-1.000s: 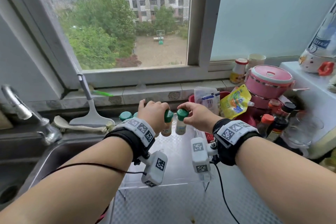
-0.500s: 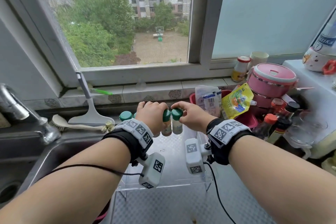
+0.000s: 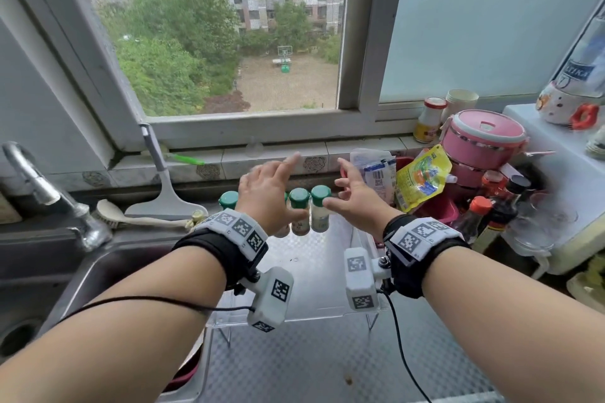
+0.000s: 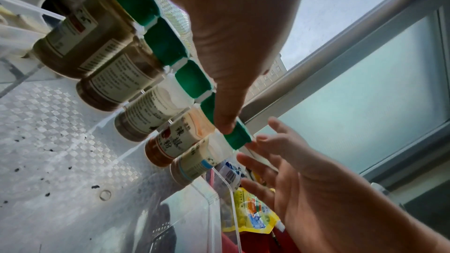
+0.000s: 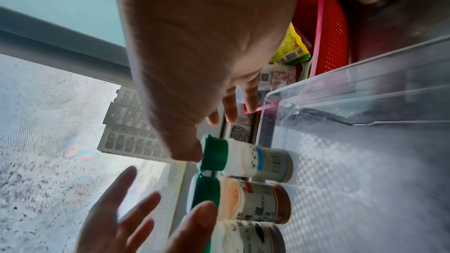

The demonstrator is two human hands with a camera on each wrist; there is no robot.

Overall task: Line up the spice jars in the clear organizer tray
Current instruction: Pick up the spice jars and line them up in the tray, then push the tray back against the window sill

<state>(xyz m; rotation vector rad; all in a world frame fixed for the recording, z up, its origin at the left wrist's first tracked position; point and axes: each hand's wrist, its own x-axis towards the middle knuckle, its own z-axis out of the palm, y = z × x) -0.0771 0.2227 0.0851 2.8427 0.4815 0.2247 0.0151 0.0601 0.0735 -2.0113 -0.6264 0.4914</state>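
Several green-capped spice jars (image 3: 299,206) stand upright in a row across the far end of the clear organizer tray (image 3: 314,285). My left hand (image 3: 278,193) hovers over the row with its fingers spread, hiding some jars in the head view. In the left wrist view its thumb tip rests at the caps of the orange-powder jar (image 4: 180,139) and the end jar (image 4: 194,164). My right hand (image 3: 342,188) is spread beside the rightmost jar (image 3: 320,209), its thumb tip at that jar's cap (image 5: 214,153). Neither hand holds anything.
A red basket (image 3: 438,209), a yellow pouch (image 3: 420,180), a pink lunch box (image 3: 481,137) and sauce bottles (image 3: 491,216) crowd the tray's right side. To the left are the sink (image 3: 65,288) and faucet (image 3: 42,186); a squeegee (image 3: 163,193) and a brush (image 3: 137,219) lie behind.
Both hands have let go of the two green-capped jars they gripped and have spread their fingers. Those jars now stand in the row at the tray's far end.
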